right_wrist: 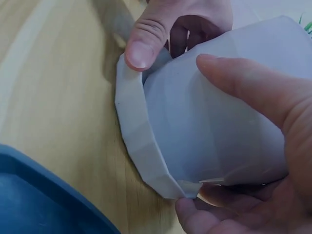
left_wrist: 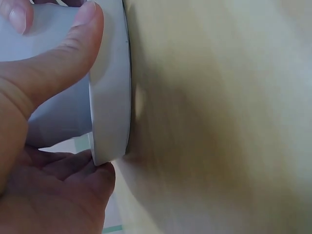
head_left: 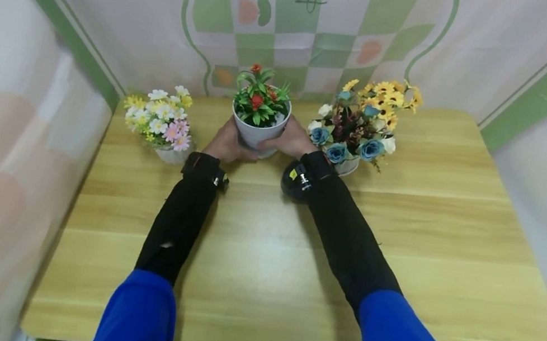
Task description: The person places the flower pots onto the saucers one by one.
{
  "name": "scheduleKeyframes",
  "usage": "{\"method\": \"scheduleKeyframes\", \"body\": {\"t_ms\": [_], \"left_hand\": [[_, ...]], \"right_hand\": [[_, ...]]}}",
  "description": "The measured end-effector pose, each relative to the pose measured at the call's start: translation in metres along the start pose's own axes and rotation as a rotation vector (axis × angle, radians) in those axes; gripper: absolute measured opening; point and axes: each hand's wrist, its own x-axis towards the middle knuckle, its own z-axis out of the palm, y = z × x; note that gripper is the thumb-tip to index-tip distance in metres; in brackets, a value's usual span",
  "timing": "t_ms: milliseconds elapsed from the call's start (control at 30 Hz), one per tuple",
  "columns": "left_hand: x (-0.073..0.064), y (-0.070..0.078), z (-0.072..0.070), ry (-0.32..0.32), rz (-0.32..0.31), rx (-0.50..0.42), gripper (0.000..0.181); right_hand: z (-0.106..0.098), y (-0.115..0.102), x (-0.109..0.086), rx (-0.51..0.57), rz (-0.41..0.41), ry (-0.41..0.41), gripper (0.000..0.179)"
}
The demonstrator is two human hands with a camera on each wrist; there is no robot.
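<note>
A white flowerpot (head_left: 257,132) with a leafy plant with red flowers (head_left: 260,98) is at the back middle of the table, between both hands. Around its base runs a pale faceted saucer (left_wrist: 111,97). My left hand (head_left: 230,142) grips the saucer, thumb on the near rim and fingers curled at the far side. From the other side my right hand (head_left: 292,139) holds the pot, its thumb along the pot wall and fingertips touching the saucer's edge, as the right wrist view shows. Whether the saucer touches the table I cannot tell.
A pot of white, yellow and pink daisies (head_left: 163,118) stands left; a pot of blue roses and yellow flowers (head_left: 360,124) stands close by my right hand. A dark round object (head_left: 293,183) is beside my right wrist. A blue rim (right_wrist: 44,190) shows in the right wrist view.
</note>
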Motion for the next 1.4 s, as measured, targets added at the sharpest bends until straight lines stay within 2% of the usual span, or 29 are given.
{"method": "scheduleKeyframes", "body": {"t_ms": [167,300,467,600,700,800,900,1000,1100,1233,1400], "left_hand": [[0.011,-0.002,-0.002,-0.006,0.014,-0.001,0.131],[0.014,-0.004,-0.004,-0.003,0.026,-0.018,0.131],[0.012,-0.006,-0.002,0.024,0.096,-0.058,0.134],[0.007,-0.006,0.002,0.07,0.161,-0.06,0.129],[-0.002,-0.002,0.004,0.091,0.17,-0.022,0.125],[-0.014,0.004,0.004,0.088,0.13,0.031,0.124],[-0.031,0.012,0.003,0.058,0.037,0.077,0.123],[-0.048,0.022,0.003,0.011,-0.056,0.106,0.12],[-0.066,0.03,0.004,-0.031,-0.074,0.134,0.116],[-0.095,0.036,0.002,-0.083,-0.071,0.182,0.11],[-0.134,0.038,-0.011,-0.141,-0.145,0.194,0.103]], "right_hand": [[-0.002,-0.002,0.004,-0.025,0.037,0.036,0.106],[0.0,-0.006,0.005,-0.006,0.047,0.047,0.107],[0.003,-0.007,0.001,0.031,0.071,0.059,0.106],[0.005,-0.009,-0.012,-0.068,0.134,0.084,0.114],[0.005,-0.01,-0.025,-0.164,0.12,0.072,0.121],[0.004,-0.011,-0.04,-0.248,0.078,0.028,0.121],[0.003,-0.014,-0.057,-0.331,0.078,-0.002,0.12],[0.002,-0.016,-0.077,-0.381,0.111,-0.007,0.117],[0.001,-0.015,-0.099,-0.442,0.119,-0.003,0.111],[-0.001,-0.01,-0.127,-0.52,0.086,-0.008,0.109],[-0.009,0.005,-0.158,-0.602,0.041,0.028,0.105]]}}
